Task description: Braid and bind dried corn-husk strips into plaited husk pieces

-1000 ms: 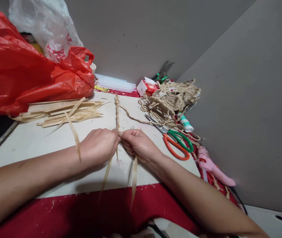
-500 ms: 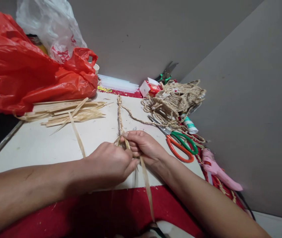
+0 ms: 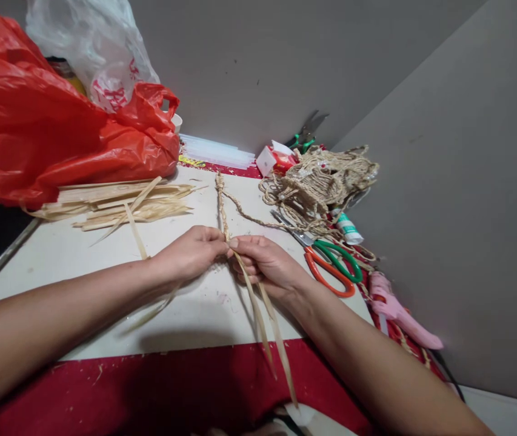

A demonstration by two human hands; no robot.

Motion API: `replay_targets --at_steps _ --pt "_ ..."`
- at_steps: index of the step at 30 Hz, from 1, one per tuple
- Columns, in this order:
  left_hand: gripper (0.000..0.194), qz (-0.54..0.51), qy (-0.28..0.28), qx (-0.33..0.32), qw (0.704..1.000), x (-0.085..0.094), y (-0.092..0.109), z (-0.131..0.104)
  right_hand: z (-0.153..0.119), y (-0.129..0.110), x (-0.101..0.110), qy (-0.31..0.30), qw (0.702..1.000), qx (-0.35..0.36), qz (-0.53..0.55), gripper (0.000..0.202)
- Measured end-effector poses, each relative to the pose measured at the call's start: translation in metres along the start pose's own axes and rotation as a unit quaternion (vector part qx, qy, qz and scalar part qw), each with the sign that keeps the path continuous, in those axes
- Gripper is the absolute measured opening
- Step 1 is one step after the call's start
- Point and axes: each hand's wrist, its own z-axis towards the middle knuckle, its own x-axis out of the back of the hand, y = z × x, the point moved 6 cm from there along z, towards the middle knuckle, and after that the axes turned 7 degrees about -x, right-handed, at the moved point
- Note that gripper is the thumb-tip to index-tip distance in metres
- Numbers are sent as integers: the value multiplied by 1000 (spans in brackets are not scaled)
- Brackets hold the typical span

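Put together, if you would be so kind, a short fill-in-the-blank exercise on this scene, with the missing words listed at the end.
The left hand and right hand meet at the braid, and the heap of cord lies to its ____.
The scissors have one green loop and one ____ loop.
The glue gun is mostly ____ in colour.
The plastic bag nearest the pale strips is ____.

Missing words: right; orange; pink; red.

The braid (image 3: 222, 211) looks rough, the red bag (image 3: 58, 133) glossy plastic
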Motion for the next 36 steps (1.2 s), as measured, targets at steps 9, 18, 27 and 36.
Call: replay_targets --at_steps 9,18,27,36 --pt "25 182 -45 -21 982 12 9 5 -8 -18 8 65 945 95 -307 24" --pt "21 119 -18 12 993 9 1 4 -25 -29 -10 161 758 215 -594 29" --pt "19 119 -2 3 993 8 1 4 -36 -37 -8 129 834 161 -511 28" --pt "26 22 22 -18 999 -2 2 -3 -40 -4 -37 131 754 164 -622 22"
